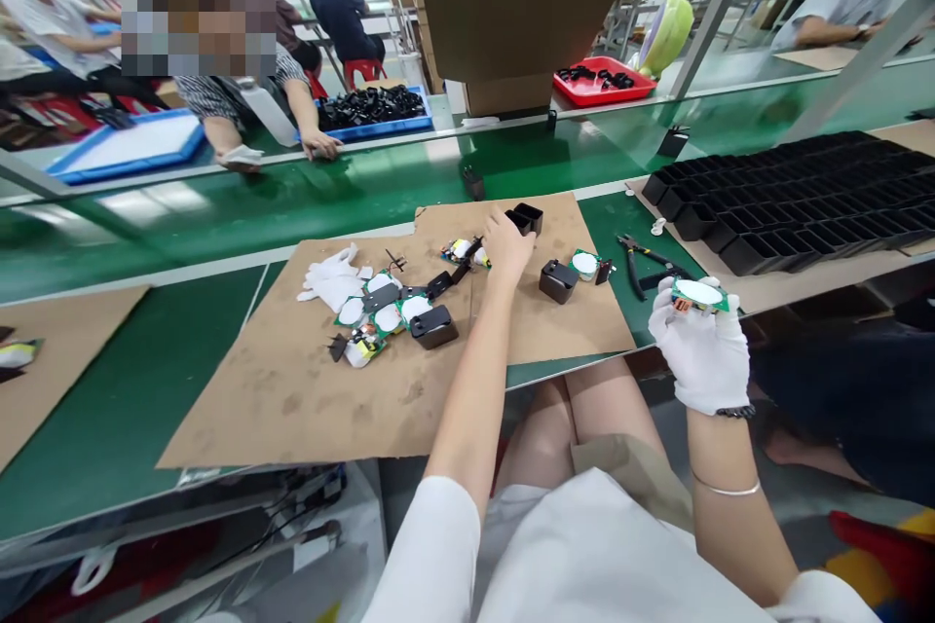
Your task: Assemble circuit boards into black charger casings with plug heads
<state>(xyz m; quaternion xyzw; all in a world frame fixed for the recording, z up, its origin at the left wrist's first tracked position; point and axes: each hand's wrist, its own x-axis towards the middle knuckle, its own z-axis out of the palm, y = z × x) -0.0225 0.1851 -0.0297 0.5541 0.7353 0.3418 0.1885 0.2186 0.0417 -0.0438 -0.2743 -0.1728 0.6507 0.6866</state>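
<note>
My bare left hand [507, 248] reaches to the back of the cardboard sheet, its fingers closed around a small open black plastic case [518, 221]; a second black case [532, 213] stands right beside it. My right hand [699, 350], in a white glove, is raised off the table's front edge and holds a green circuit board [699, 294] with a white round pad on top. Between my hands lie a closed black case [557, 281] and another circuit board [585, 264]. Left of my forearm are several boards [387, 316] and a black case [433, 327].
Black-handled pliers [647, 265] lie near my right hand. Rows of open black cases [796, 200] fill the right side. A white glove [332, 280] rests on the cardboard [292, 399]. Across the green belt [409, 175], a co-worker's hand [319, 144] is near a blue tray [430, 122].
</note>
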